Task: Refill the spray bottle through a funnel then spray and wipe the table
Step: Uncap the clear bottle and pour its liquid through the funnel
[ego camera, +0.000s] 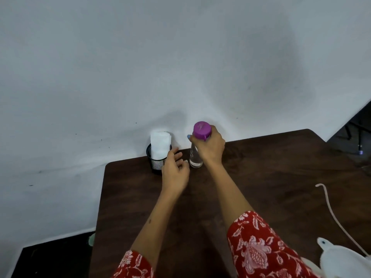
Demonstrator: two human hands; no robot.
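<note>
The right hand (208,147) holds the clear bottle (196,157) with the purple cap (202,129), standing near the bench's (261,177) far edge. The left hand (174,167) is loosely open beside it. The tall, thin bottle might tip over if bumped.
</note>
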